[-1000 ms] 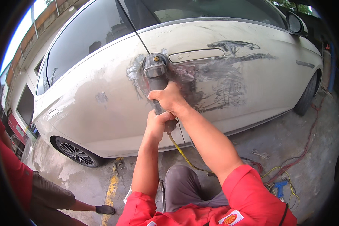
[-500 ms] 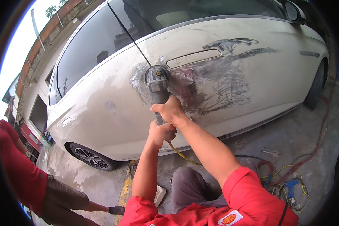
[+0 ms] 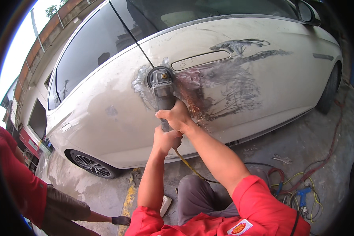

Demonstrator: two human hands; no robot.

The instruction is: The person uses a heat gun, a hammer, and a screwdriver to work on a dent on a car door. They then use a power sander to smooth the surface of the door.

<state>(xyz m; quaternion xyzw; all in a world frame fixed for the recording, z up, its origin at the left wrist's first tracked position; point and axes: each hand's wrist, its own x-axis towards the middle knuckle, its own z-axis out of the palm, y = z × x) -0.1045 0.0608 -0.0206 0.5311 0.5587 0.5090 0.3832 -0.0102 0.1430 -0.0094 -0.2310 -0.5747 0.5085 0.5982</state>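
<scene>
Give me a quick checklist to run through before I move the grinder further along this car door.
1. Both hands on the tool: ok. The right hand grips the angle grinder body, and the left hand holds its rear end.
2. Disc on the panel: ok. The head sits against the white car door, with sparks below it.
3. Cord free: cannot tell. The yellow cable runs down past the knee, and its far end is hidden.
4. Bystander distance: not ok. A person in red stands close on the left.
5. Floor: not ok. Tangled hoses and cables lie by the right leg.
</scene>
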